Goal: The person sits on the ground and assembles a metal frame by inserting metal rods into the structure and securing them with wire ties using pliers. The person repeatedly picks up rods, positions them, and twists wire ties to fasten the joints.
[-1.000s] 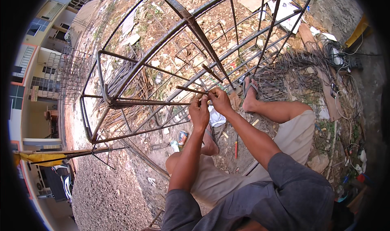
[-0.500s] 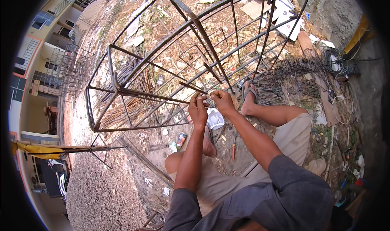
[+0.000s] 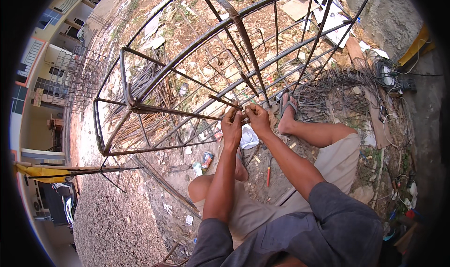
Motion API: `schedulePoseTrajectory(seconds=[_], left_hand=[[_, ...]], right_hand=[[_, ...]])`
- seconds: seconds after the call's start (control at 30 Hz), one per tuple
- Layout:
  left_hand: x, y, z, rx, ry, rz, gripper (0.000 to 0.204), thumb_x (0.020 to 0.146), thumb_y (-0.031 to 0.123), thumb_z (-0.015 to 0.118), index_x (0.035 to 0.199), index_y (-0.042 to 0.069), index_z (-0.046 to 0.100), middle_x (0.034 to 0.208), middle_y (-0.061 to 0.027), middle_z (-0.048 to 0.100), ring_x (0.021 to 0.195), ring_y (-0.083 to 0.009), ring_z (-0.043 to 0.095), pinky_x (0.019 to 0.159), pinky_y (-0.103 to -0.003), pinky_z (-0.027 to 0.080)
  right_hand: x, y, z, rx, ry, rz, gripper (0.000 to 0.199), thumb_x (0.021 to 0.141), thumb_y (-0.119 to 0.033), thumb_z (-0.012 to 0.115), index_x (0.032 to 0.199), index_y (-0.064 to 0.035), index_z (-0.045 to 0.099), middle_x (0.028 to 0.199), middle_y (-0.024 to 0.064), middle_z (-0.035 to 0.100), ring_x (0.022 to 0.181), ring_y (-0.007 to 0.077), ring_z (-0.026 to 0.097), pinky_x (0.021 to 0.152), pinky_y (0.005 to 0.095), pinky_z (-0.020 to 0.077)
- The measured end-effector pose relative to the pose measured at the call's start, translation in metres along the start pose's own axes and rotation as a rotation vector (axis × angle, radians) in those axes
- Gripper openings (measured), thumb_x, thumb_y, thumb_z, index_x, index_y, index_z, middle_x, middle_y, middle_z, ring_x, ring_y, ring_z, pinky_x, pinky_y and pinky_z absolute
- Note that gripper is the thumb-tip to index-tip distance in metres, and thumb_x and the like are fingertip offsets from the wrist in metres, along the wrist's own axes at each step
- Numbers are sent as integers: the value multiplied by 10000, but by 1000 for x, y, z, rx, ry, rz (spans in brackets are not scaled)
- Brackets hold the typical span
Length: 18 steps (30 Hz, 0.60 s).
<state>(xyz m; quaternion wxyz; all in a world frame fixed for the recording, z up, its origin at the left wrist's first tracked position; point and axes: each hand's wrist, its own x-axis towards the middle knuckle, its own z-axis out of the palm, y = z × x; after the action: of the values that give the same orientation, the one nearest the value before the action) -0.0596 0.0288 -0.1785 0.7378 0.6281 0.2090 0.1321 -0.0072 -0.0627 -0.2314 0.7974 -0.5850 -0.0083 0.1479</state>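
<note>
While the person sits on the ground with legs spread, both hands meet at one joint of the rebar cage (image 3: 187, 74). Left hand (image 3: 232, 128) is curled almost shut, fingertips pinched on the joint where a thin bar (image 3: 178, 112) meets the cage's long bars. Right hand (image 3: 257, 118) is just beside it, touching or nearly touching, fingers also bent tight on the same spot. Can't tell whether either hand holds tie wire or a tool; too small to see.

The cage lies tilted on its side over the dirt, running from the left-middle of the view up to the top right. Long rusty bars, with rectangular stirrups around them. The joint sits at its near lower edge, just above the person's knees.

A white cloth (image 3: 248, 138) lies right under the hands. A can (image 3: 207, 159) lies on the dirt near the left knee. A small red pencil-like stick (image 3: 268, 177) lies between the legs. Right foot in a sandal (image 3: 287, 112) rests just beside the hands. A pile of bent wire (image 3: 337, 91) lies beyond the foot, to the right. More rebar cages (image 3: 75, 74) stand well apart at the left.
</note>
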Motion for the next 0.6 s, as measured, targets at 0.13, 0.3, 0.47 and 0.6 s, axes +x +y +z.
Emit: schedulePoseTrajectory(seconds=[0.13, 0.3, 0.47, 0.6], left_hand=[[-5, 9, 1, 15, 78, -40, 391, 998, 232, 583, 1256, -63, 584, 1127, -118, 670, 915, -194, 700, 696, -266, 570], [-10, 5, -4, -18, 140, -15, 363, 985, 213, 606, 1231, -54, 611, 1118, -124, 683, 883, -189, 698, 689, -272, 569], [-6, 1, -1, 17, 125, -8, 346, 955, 177, 653, 1230, -32, 633, 1058, -104, 702, 814, -140, 671, 682, -262, 551], [-10, -6, -6, 44, 133, 17, 326, 937, 139, 672, 1221, -18, 653, 1014, -84, 707, 811, -103, 647, 699, -247, 531]], right_hand=[[-3, 9, -6, -231, -4, -74, 162, 972, -155, 605, 994, 0, 644, 720, -1, 599, 591, 48, 502, 522, 231, 410], [-3, 5, 5, 7, -8, 154, 189, 978, -173, 588, 914, -9, 654, 729, 5, 595, 611, 60, 512, 523, 249, 421], [8, 13, 5, 176, -31, 174, 180, 991, -191, 582, 938, -32, 649, 720, -12, 579, 605, 55, 506, 521, 240, 431], [4, 10, 8, 210, -31, 245, 185, 994, -201, 581, 931, -40, 648, 717, -21, 570, 603, 55, 503, 528, 233, 443]])
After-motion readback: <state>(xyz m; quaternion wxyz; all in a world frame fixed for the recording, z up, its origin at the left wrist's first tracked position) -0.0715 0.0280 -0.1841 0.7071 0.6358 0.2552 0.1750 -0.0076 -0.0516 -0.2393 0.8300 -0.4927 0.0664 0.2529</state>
